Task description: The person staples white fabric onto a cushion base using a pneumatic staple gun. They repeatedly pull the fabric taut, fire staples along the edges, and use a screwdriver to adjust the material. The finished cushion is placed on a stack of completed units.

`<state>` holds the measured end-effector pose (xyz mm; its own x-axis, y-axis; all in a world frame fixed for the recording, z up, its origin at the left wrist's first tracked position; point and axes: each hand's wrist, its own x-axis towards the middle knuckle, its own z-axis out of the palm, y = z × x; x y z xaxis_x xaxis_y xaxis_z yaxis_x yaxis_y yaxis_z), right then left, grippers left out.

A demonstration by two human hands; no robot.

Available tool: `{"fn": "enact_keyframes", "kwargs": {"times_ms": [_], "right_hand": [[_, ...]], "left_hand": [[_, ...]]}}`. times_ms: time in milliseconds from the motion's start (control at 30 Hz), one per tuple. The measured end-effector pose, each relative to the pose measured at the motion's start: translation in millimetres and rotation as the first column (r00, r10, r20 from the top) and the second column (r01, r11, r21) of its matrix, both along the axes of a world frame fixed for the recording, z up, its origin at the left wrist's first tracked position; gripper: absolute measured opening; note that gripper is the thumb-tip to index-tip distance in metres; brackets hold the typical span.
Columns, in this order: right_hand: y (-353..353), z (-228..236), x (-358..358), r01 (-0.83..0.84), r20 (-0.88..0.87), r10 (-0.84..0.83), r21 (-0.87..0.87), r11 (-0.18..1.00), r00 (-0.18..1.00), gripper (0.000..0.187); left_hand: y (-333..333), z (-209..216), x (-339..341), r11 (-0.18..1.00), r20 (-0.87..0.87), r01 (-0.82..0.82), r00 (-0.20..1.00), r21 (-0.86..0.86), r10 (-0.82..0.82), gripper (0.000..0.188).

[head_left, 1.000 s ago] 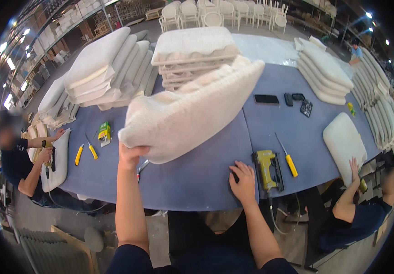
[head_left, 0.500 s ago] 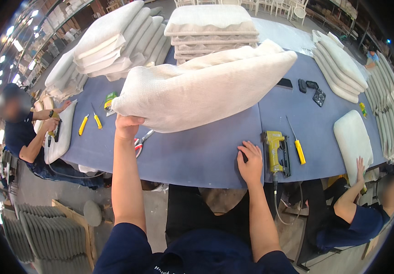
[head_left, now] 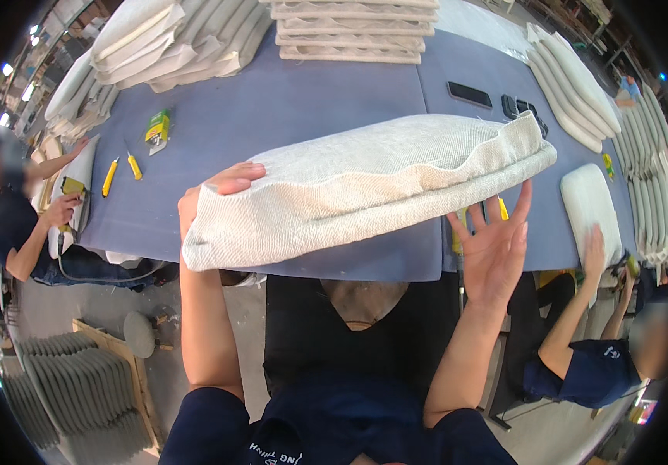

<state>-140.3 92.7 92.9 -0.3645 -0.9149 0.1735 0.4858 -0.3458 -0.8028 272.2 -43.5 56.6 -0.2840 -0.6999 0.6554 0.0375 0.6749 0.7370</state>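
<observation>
A cream fabric-covered seat cushion (head_left: pixel 365 182) is held up over the table's front edge, its loose wavy fabric edge facing me. My left hand (head_left: pixel 231 180) grips its left end, with fingers over the top; the thumb is hidden. Under the right end, my right hand (head_left: pixel 496 260) is open, palm up and fingers spread, the fingertips at the cushion's lower edge. Whether they bear its weight I cannot tell. Behind the right hand, the yellow-green staple gun (head_left: pixel 458 239) is mostly hidden by the cushion and hand.
On the blue-grey table (head_left: pixel 310 97) lie a phone (head_left: pixel 469 94), two yellow-handled tools (head_left: pixel 111 177) and a green-yellow packet (head_left: pixel 157 130). Cushion stacks (head_left: pixel 349 31) line the back. A person at left (head_left: pixel 16 209) holds a staple gun; another at right (head_left: pixel 593 364) handles a cushion (head_left: pixel 589 205).
The cushion has come down and nearer, tipping so its fabric edge shows. My right hand has risen off the table to its right end. My left hand keeps hold. The view has shifted downward.
</observation>
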Motion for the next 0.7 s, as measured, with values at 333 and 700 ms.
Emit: {"fn": "enact_keyframes", "kwargs": {"times_ms": [333, 700], "right_hand": [[-36.1, -8.0, 6.8, 0.045, -0.593, 0.041, 0.130, 0.991, 0.804, 0.107], [15.0, -160.1, -57.6, 0.670, -0.954, 0.248, 0.072, 0.739, -0.171, 0.081]], "left_hand": [[-36.8, -18.6, 37.1, 0.934, -0.463, 0.154, 0.886, 0.322, 0.013, 0.074], [-134.8, 48.3, 6.7, 0.899, -0.469, -0.026, 0.847, 0.436, 0.252, 0.074]]}}
